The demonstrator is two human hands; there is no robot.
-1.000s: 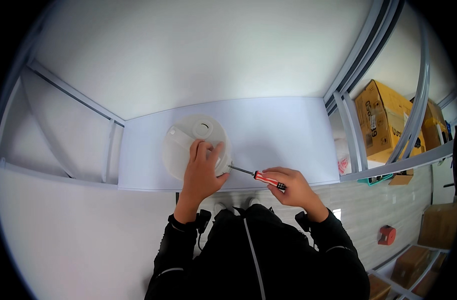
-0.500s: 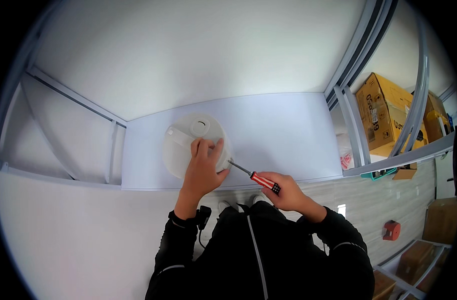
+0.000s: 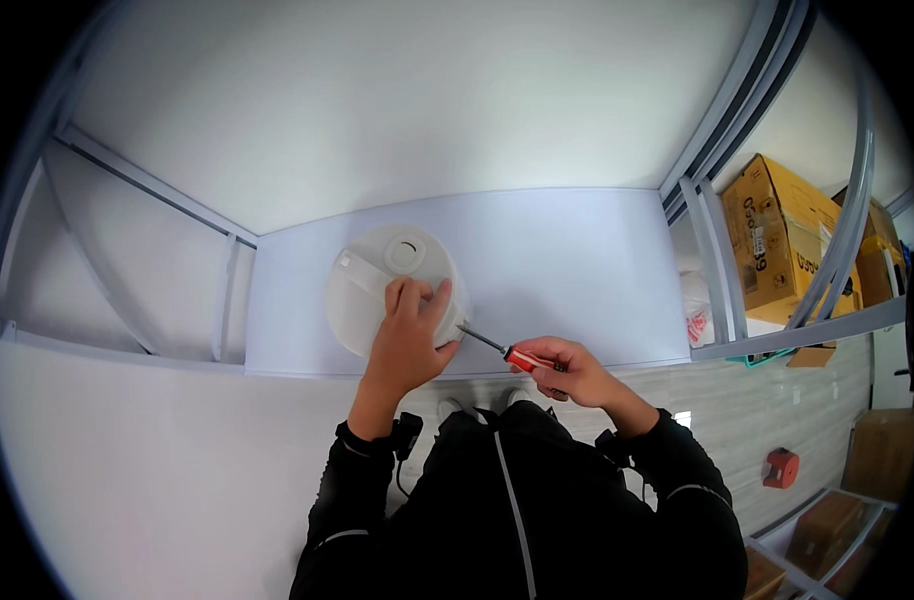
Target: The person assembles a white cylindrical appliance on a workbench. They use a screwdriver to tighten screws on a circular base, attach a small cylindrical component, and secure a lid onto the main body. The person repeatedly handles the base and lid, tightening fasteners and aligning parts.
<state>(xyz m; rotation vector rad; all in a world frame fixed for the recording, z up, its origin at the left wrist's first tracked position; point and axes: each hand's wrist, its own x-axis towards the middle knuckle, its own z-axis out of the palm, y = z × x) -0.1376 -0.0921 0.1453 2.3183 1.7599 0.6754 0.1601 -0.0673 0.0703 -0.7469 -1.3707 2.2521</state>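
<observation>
The white tub [image 3: 350,310] sits on the left of the bench [image 3: 577,270], near the front edge. On top of it, the left hand [image 3: 407,342] has its fingers bent and apart. The screwdriver [image 3: 484,339] points at the tub's right side; the tip is too small to tell if it touches. The right hand [image 3: 574,374] curls its fingers round the red handle [image 3: 523,359]. The step seems to be tool work there, and calls for a steady tub and a straight push. Room to move runs right to the gray post [image 3: 718,255].
</observation>
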